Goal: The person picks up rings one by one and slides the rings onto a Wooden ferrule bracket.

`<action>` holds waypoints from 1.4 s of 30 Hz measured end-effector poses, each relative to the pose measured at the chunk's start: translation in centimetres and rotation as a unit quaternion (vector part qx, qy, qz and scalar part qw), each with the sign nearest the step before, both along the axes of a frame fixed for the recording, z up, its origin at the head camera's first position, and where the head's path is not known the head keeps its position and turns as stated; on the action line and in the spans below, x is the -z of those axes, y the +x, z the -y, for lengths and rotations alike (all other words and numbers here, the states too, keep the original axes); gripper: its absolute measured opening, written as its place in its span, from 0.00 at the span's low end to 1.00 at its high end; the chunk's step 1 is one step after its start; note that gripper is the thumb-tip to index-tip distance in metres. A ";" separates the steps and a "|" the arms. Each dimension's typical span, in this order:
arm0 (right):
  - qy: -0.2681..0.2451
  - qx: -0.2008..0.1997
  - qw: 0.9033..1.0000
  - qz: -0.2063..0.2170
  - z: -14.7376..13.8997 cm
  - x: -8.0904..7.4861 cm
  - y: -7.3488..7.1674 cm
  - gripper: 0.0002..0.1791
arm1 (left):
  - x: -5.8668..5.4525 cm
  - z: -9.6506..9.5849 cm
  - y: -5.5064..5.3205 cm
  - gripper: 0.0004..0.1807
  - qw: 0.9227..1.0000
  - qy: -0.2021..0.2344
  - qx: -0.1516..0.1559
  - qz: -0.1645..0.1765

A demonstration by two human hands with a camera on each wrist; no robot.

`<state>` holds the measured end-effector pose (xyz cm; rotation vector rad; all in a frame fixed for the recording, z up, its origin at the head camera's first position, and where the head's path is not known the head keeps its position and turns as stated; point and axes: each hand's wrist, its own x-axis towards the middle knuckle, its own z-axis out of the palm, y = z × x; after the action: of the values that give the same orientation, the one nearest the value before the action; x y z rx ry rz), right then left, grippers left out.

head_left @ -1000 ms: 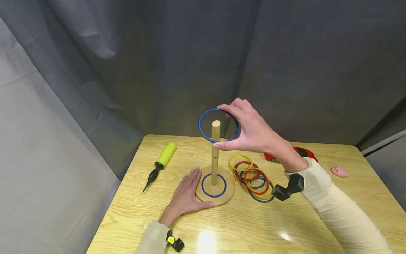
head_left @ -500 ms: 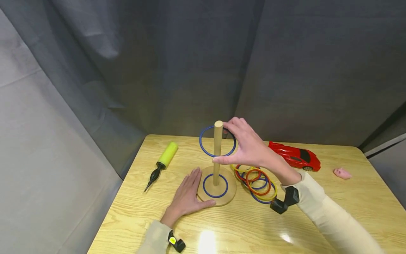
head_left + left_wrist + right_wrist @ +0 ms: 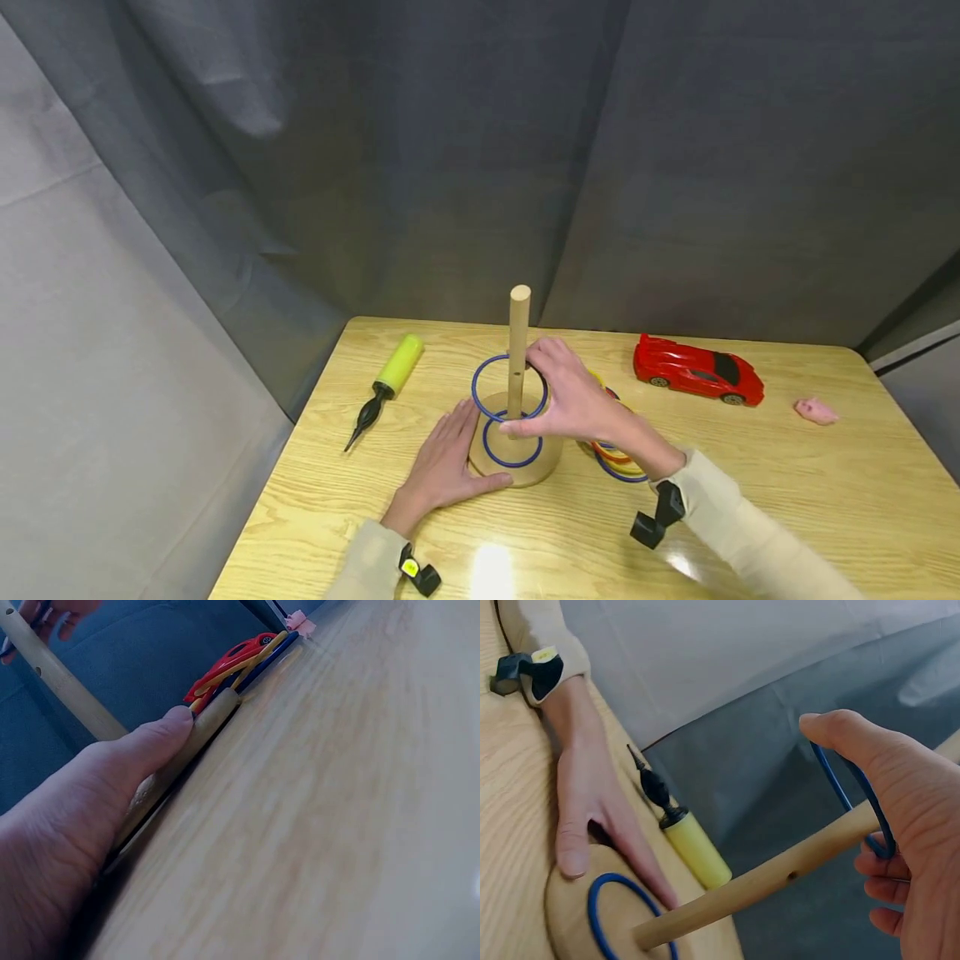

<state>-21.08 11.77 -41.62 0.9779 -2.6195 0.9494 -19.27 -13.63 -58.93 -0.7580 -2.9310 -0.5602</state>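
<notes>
A wooden peg (image 3: pixel 518 333) stands upright on a round wooden base (image 3: pixel 551 454). My right hand (image 3: pixel 573 396) grips a blue ring (image 3: pixel 475 392) between thumb and fingers, and the ring encircles the peg partway down its height. Around the foot of the peg, a second blue ring (image 3: pixel 512 465) lies flat on the base. My left hand (image 3: pixel 444 465) rests against the left side of the base, fingers straight and thumb spread along the near edge. In the left wrist view its thumb (image 3: pixel 154 742) lies on the base's rim.
Right of the base is a pile of yellow, red and blue rings (image 3: pixel 622 468), partly hidden by my right arm. A red toy car (image 3: pixel 697 371) and a small pink toy (image 3: pixel 816 410) are farther right. A yellow-green hand pump (image 3: pixel 399 365) lies at the left. Dark curtain hangs behind the table.
My right hand has lowered the held blue ring from around the peg's top to lower down its shaft. The red car has come into full view. My left hand stays at the base.
</notes>
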 end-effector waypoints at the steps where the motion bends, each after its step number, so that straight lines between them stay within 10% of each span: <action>1: -0.004 0.000 1.000 0.007 -0.1 0.4 0.0 0.42 | 0.0 0.0 0.0 0.72 1.000 0.001 -0.001 0.003; 25: 0.039 0.035 0.998 0.026 -0.2 11.7 -0.1 0.53 | 0.2 0.2 0.1 0.74 1.000 0.013 -0.005 0.007; 42: 0.072 0.059 0.995 0.031 0.0 13.9 -0.3 0.53 | 0.0 0.0 -0.1 0.73 1.000 0.017 -0.003 0.020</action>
<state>-21.36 11.76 -55.57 0.8243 -2.7955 0.7854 -19.36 -13.61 -58.91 -0.7435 -2.9496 -0.6310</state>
